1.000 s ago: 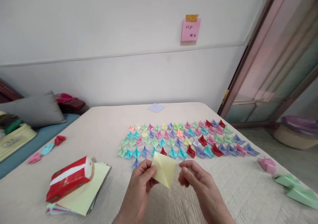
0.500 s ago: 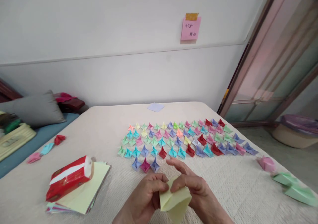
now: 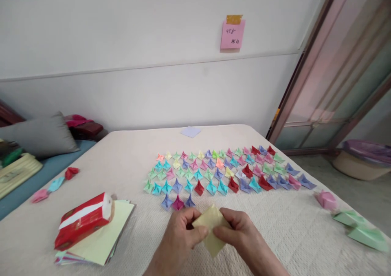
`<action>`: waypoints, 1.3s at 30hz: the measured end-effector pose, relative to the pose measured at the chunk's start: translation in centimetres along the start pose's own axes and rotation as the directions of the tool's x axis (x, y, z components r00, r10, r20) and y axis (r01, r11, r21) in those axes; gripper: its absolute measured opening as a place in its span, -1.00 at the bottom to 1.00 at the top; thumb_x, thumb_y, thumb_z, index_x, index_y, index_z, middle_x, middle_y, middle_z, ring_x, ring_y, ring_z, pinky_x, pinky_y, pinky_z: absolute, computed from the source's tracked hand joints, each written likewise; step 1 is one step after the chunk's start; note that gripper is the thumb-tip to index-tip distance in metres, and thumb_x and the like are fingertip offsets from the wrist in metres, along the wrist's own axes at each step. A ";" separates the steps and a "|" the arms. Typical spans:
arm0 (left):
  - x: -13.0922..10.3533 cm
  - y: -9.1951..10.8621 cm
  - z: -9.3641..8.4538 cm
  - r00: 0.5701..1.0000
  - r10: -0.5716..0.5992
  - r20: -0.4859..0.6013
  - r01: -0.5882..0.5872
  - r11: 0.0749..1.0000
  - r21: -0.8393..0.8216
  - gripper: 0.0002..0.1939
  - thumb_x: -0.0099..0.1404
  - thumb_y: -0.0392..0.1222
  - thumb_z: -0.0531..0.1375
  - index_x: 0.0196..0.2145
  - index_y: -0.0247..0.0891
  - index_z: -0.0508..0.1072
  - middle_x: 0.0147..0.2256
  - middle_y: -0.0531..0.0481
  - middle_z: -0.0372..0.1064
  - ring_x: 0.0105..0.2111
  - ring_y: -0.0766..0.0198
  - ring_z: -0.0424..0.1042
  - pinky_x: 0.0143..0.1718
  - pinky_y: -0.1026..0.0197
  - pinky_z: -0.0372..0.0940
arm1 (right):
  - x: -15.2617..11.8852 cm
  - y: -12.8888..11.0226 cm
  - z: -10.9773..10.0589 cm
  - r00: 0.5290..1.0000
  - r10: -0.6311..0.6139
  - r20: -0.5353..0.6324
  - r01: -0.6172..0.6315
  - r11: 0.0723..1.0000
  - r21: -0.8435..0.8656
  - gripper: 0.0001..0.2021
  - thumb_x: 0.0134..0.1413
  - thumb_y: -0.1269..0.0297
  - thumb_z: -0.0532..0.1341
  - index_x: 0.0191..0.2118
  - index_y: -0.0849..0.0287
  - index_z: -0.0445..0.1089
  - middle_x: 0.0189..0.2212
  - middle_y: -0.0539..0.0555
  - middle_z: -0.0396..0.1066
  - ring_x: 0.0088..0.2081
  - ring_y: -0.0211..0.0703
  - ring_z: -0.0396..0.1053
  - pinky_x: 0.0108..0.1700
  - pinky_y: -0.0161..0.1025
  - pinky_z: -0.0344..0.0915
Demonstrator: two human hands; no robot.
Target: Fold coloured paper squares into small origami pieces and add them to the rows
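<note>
A pale yellow sheet of folded paper (image 3: 213, 219), now diamond-shaped, is held up between both hands above the near edge of the cloth-covered surface. My left hand (image 3: 180, 237) pinches its left side, thumb on the front face. On the right side, my right hand (image 3: 241, 233) grips it the same way, with the two thumbs close together near the middle. The fingers behind the paper are partly hidden. Just beyond the hands lie small folded paper boats in rows, the nearest being a magenta boat (image 3: 178, 203) between two blue-violet ones.
A red packet (image 3: 84, 221) rests on a stack of coloured paper (image 3: 104, 243) at left. A lilac sheet (image 3: 190, 131) lies at the back. Green folded papers (image 3: 366, 237) and a pink one (image 3: 326, 200) sit near the right edge. Beyond stands a lidded tub (image 3: 363, 160).
The yellow paper has turned from a loose, partly opened shape to a flatter diamond. My right hand's raised fingers have come down, and both hands now pinch the sides.
</note>
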State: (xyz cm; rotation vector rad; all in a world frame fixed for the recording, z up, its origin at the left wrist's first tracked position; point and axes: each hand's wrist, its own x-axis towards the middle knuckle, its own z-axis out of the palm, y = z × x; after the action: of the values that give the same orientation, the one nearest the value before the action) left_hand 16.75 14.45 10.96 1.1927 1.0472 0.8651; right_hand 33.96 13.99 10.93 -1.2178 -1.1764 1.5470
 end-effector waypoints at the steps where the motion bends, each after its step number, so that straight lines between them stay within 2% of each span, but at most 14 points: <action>1: 0.1 -0.2 0.1 0.999 -0.011 -0.033 0.011 1.000 0.019 -0.85 0.06 -0.18 0.27 -0.52 -0.31 0.41 -0.62 0.15 0.18 -0.62 0.41 0.09 -0.59 0.32 -0.01 | 0.0 0.0 0.0 1.000 0.005 -0.007 -0.005 1.000 0.017 -0.93 -0.25 0.36 0.26 -0.60 0.18 0.34 -0.66 -0.11 0.17 -0.57 -0.28 0.09 -0.49 -0.28 -0.02; 4: 0.4 -0.7 0.1 0.994 0.006 -0.110 -0.003 1.000 0.026 -0.84 0.03 -0.19 0.24 -0.58 -0.28 0.36 -0.67 0.16 0.17 -0.66 0.41 0.10 -0.62 0.32 0.01 | 0.2 0.0 -0.2 0.999 -0.003 -0.053 0.006 0.998 0.059 -0.95 -0.21 0.38 0.28 -0.52 0.19 0.40 -0.63 -0.09 0.27 -0.55 -0.28 0.16 -0.46 -0.29 0.03; 6: 0.5 -0.8 0.0 0.990 0.036 -0.137 -0.034 0.999 0.015 -0.85 0.05 -0.19 0.24 -0.58 -0.28 0.37 -0.68 0.15 0.20 -0.66 0.41 0.13 -0.62 0.33 0.03 | 0.3 0.1 -0.3 0.997 -0.023 -0.067 0.027 0.997 0.065 -0.93 -0.18 0.39 0.29 -0.56 0.19 0.38 -0.65 -0.11 0.25 -0.57 -0.30 0.14 -0.47 -0.30 0.02; 10: 0.4 -0.4 0.1 0.988 0.076 -0.133 -0.082 0.996 -0.036 -0.87 0.07 -0.19 0.24 -0.53 -0.30 0.46 -0.69 0.14 0.23 -0.68 0.40 0.18 -0.62 0.33 0.09 | 0.3 0.2 -0.3 0.996 -0.055 -0.070 0.061 0.994 0.088 -0.87 -0.16 0.37 0.31 -0.61 0.18 0.38 -0.68 -0.12 0.22 -0.57 -0.31 0.10 -0.47 -0.30 0.01; 14: 0.0 -0.2 0.4 0.975 0.163 -0.154 -0.178 0.980 -0.089 -0.85 0.12 -0.23 0.24 -0.39 -0.27 0.62 -0.65 0.11 0.30 -0.65 0.39 0.26 -0.58 0.33 0.17 | 0.1 0.3 -0.6 0.993 -0.107 -0.059 0.114 0.983 0.141 -0.92 -0.10 0.40 0.27 -0.51 0.17 0.52 -0.64 -0.09 0.27 -0.52 -0.28 0.12 -0.42 -0.29 0.04; 18: -0.7 0.4 0.2 0.951 0.294 -0.089 -0.304 0.946 -0.117 -0.82 0.16 -0.31 0.23 -0.50 -0.21 0.64 -0.52 0.05 0.36 -0.56 0.37 0.35 -0.51 0.32 0.22 | -0.2 0.5 -1.0 0.981 -0.192 -0.021 0.193 0.966 0.172 -0.80 -0.14 0.52 0.19 -0.56 0.13 0.53 -0.58 -0.06 0.29 -0.46 -0.24 0.19 -0.35 -0.26 0.10; 22: -1.2 0.8 -0.2 0.949 0.313 -0.037 -0.315 0.948 -0.054 -0.79 0.17 -0.36 0.17 -0.44 -0.22 0.62 -0.47 0.03 0.37 -0.50 0.34 0.35 -0.45 0.29 0.23 | -0.3 0.6 -1.2 0.977 -0.212 0.006 0.210 0.969 0.129 -0.78 -0.10 0.51 0.17 -0.55 0.11 0.52 -0.56 -0.05 0.31 -0.44 -0.21 0.23 -0.33 -0.24 0.13; 25: -1.2 0.5 -0.5 0.940 0.342 -0.011 -0.342 0.940 -0.008 -0.85 0.14 -0.34 0.20 -0.37 -0.23 0.59 -0.43 0.03 0.38 -0.45 0.31 0.32 -0.41 0.29 0.21 | -0.4 0.4 -1.1 0.969 -0.249 0.003 0.248 0.968 0.044 -0.80 -0.06 0.47 0.16 -0.52 0.11 0.51 -0.56 -0.05 0.31 -0.43 -0.20 0.24 -0.32 -0.24 0.14; 28: -0.9 0.0 -0.5 0.927 0.373 -0.048 -0.370 0.927 0.057 -0.93 0.14 -0.34 0.26 -0.42 -0.23 0.53 -0.45 0.06 0.37 -0.44 0.33 0.30 -0.39 0.31 0.19 | -0.6 -0.1 -0.9 0.954 -0.298 0.010 0.298 0.953 -0.050 -0.82 -0.02 0.42 0.17 -0.51 0.11 0.50 -0.53 -0.03 0.34 -0.42 -0.18 0.26 -0.31 -0.23 0.15; 31: -0.7 -0.4 -0.3 0.907 0.415 -0.073 -0.407 0.908 0.098 -0.92 0.19 -0.34 0.24 -0.45 -0.23 0.47 -0.47 0.09 0.33 -0.47 0.35 0.28 -0.41 0.33 0.17 | -0.9 -0.4 -0.8 0.943 -0.334 0.007 0.333 0.936 -0.111 -0.84 0.01 0.40 0.17 -0.49 0.10 0.48 -0.47 -0.01 0.38 -0.37 -0.14 0.30 -0.26 -0.21 0.17; 33: -0.7 -0.4 -0.2 0.885 0.459 -0.072 -0.446 0.883 0.145 -0.90 0.21 -0.34 0.22 -0.45 -0.22 0.43 -0.47 0.10 0.31 -0.46 0.35 0.28 -0.42 0.34 0.18 | -1.1 -0.4 -0.9 0.936 -0.351 -0.016 0.347 0.933 -0.097 -0.85 -0.05 0.40 0.20 -0.35 0.05 0.49 -0.42 -0.02 0.43 -0.33 -0.11 0.33 -0.24 -0.20 0.19; 36: -0.8 -0.3 -0.1 0.847 0.529 -0.054 -0.503 0.830 0.241 -0.87 0.23 -0.37 0.20 -0.45 -0.21 0.40 -0.46 0.10 0.31 -0.45 0.35 0.30 -0.40 0.36 0.18 | -1.1 -0.4 -1.0 0.945 -0.325 -0.028 0.322 0.944 -0.068 -0.65 -0.10 0.32 0.28 -0.10 -0.02 0.43 -0.37 -0.02 0.47 -0.30 -0.07 0.36 -0.23 -0.19 0.23; 37: -0.8 -0.3 -0.1 0.836 0.548 -0.043 -0.518 0.812 0.268 -0.87 0.23 -0.38 0.19 -0.44 -0.20 0.40 -0.46 0.11 0.32 -0.45 0.36 0.30 -0.40 0.36 0.18 | -1.0 -0.5 -1.0 0.952 -0.303 -0.030 0.300 0.950 -0.086 -0.65 -0.10 0.26 0.32 -0.10 -0.01 0.44 -0.36 -0.01 0.48 -0.29 -0.06 0.37 -0.23 -0.19 0.24; 39: -0.9 -0.3 0.0 0.825 0.565 -0.018 -0.532 0.786 0.315 -0.86 0.24 -0.40 0.18 -0.41 -0.19 0.40 -0.46 0.12 0.32 -0.46 0.37 0.31 -0.40 0.37 0.18 | -0.9 -0.7 -0.9 0.964 -0.262 -0.042 0.253 0.955 -0.157 -0.79 -0.09 0.17 0.35 -0.27 0.07 0.50 -0.42 0.00 0.45 -0.32 -0.07 0.36 -0.26 -0.21 0.24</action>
State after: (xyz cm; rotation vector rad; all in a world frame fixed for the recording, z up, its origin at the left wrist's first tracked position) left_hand 16.48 13.58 10.77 1.7769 0.9477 1.2701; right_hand 35.02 13.39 11.71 -1.1478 -1.3718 1.2371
